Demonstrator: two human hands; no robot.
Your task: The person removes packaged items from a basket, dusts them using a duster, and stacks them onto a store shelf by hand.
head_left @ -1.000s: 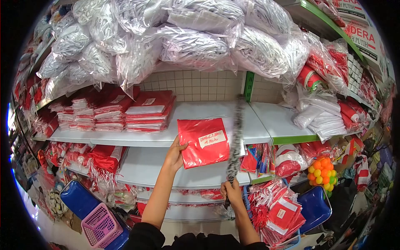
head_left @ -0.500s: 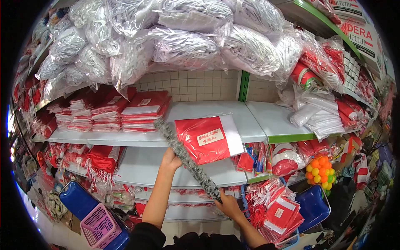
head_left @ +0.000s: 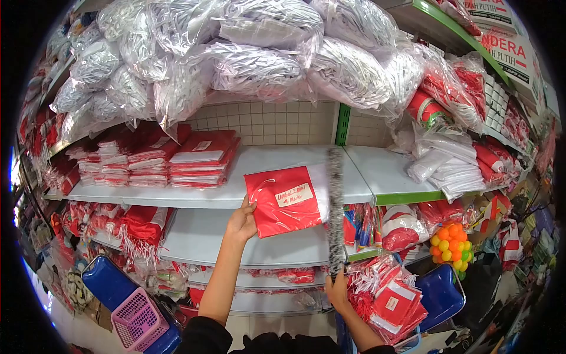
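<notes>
Head view: duster (head_left: pixel 335 218) (blurred) crosses packet (head_left: pixel 282 213); right edge hidden.

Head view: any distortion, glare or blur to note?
Head view: strong fisheye, shelf edges bowed, corners black; glare streaks on the plastic of the red packet and the clear bags; the duster is blurred, its label neighbour sharper; left hand fairly crisp.

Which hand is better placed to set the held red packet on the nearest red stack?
Left, I'd judge: the left hand grips the red packet and is nearer the stack; the right hand holds the gray duster.
</notes>
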